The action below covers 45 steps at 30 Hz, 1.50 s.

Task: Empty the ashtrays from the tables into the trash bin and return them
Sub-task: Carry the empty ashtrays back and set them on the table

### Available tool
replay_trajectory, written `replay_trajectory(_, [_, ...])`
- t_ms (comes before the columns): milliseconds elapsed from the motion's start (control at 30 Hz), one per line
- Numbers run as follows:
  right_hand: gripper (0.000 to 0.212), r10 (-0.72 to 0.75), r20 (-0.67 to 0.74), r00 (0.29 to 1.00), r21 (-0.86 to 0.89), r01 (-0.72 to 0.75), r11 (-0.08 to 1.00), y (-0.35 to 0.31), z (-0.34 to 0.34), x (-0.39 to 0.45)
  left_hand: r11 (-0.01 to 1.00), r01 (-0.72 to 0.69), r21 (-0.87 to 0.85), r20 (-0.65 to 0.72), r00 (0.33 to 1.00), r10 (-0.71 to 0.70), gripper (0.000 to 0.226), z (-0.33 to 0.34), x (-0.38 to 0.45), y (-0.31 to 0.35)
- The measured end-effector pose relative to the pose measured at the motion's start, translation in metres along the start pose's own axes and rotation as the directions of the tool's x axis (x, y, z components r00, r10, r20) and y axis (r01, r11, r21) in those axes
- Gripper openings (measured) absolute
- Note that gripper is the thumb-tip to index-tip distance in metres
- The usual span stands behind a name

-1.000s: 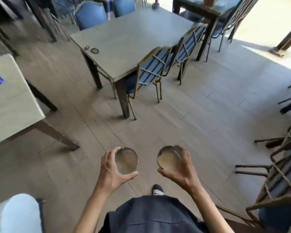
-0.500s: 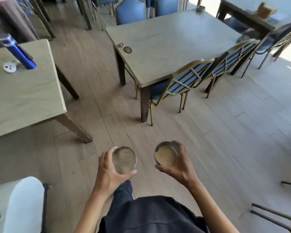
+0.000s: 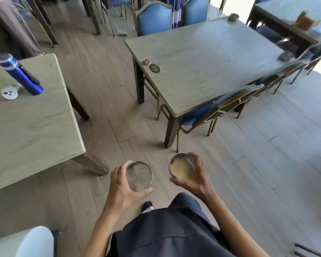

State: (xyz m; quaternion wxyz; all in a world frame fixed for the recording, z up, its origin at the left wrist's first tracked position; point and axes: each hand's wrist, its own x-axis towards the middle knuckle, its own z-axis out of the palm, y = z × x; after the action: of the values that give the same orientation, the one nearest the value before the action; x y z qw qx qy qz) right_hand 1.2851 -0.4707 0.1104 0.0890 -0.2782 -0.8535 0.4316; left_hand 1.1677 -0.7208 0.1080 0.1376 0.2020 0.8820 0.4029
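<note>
so each hand's got a round metal ashtray: left hand (image 3: pixel 121 188) grip is wrapped around one ashtray (image 3: pixel 139 176), right hand (image 3: pixel 195 179) grip holds the other ashtray (image 3: pixel 182 168), both held over the floor between the two desks (image 3: pixel 208 58)

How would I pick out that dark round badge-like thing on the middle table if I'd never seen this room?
Find the grey-green table straight ahead, with blue chairs at its far side. Look at its near left edge, where two small discs lie side by side. The dark round sticker is the larger one, black with gold markings, nearer you than the smaller red-and-white disc.
</note>
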Motion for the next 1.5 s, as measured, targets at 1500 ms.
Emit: replay_trajectory(1500, [0.107, 0.708, -0.607, 0.362, 0.396, -0.634, 0.664, -0.074, 0.054, 0.445, 0.796, -0.596, -0.110, 0.784, 0.440, 0.438, 0.114, 0.040, 0.739, 0.080])
